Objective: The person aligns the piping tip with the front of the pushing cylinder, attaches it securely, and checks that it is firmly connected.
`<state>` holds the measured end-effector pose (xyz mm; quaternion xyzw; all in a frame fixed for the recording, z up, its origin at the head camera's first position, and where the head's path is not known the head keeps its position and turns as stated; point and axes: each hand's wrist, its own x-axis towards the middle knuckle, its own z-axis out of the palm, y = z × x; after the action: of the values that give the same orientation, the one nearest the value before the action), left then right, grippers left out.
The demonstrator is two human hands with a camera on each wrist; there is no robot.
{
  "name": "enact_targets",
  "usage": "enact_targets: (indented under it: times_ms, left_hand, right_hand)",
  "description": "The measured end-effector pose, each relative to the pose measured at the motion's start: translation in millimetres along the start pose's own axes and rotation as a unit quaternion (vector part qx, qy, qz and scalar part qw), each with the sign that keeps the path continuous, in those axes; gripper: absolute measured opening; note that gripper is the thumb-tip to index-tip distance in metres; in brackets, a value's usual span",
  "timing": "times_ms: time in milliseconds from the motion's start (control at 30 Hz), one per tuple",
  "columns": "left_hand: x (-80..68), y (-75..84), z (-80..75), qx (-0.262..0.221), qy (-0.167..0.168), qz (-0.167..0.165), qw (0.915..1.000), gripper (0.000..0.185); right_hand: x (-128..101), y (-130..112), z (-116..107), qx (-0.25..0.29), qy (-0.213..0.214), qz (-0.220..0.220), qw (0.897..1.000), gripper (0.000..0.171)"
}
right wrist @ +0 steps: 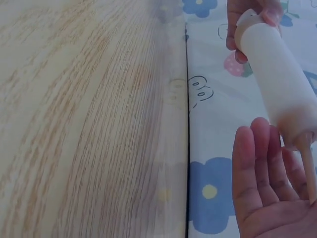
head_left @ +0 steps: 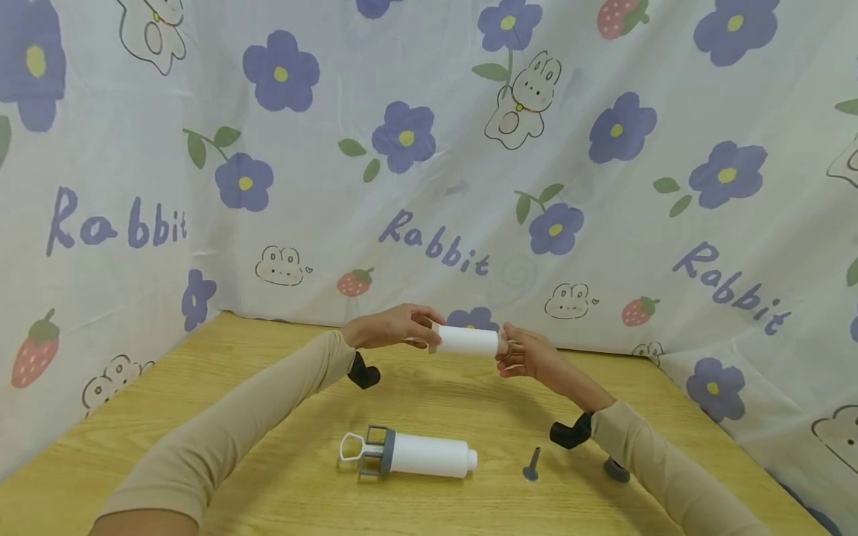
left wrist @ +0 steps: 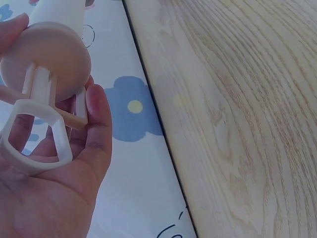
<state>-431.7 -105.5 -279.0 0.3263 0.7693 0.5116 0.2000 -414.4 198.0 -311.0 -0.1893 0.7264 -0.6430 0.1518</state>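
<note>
Above the far part of the table, a white icing syringe (head_left: 469,339) with beige ends is held level between both hands. My left hand (head_left: 395,326) grips its beige plunger end, thumb on one side and fingers on the other; the looped handle (left wrist: 37,136) lies over the palm. At the other end, my right hand (head_left: 536,361) has its fingers around the beige tip; a slim beige nozzle (right wrist: 307,168) runs down to the palm, and the thumb is out of the right wrist view. A second white syringe (head_left: 429,455) with a grey collar lies nearer on the table.
Right of the second syringe, a grey nozzle (head_left: 532,465) stands on the wooden table (head_left: 281,476). A grey round piece (head_left: 616,470) sits partly behind the right sleeve. Black wrist mounts (head_left: 571,432) hang beneath the arms. A printed curtain (head_left: 429,193) borders the table.
</note>
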Motion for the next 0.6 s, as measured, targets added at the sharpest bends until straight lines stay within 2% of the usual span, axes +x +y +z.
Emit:
enact_targets:
  times_ms: [167,300,433,600]
  left_hand:
    - [-0.5,-0.9,-2.9,0.004,-0.006,-0.001,1.0000,0.049]
    - [-1.4,-0.7,-4.1,0.001,-0.005,-0.003,1.0000,0.048]
    - [-2.0,0.0,-3.6,-0.003,-0.007,-0.004,1.0000,0.048]
    - [-1.9,0.7,-2.6,-0.005,-0.005,-0.003,1.0000,0.047]
  right_hand:
    - [-5,-1,1,0.007,-0.032,-0.012,0.999,0.044]
    - [-10,-1,2,0.005,-0.035,-0.066,0.997,0.049]
    - [-14,-2,3,-0.033,-0.032,-0.115,0.992,0.053]
    - [-15,-3,4,-0.072,-0.008,-0.131,0.989,0.043]
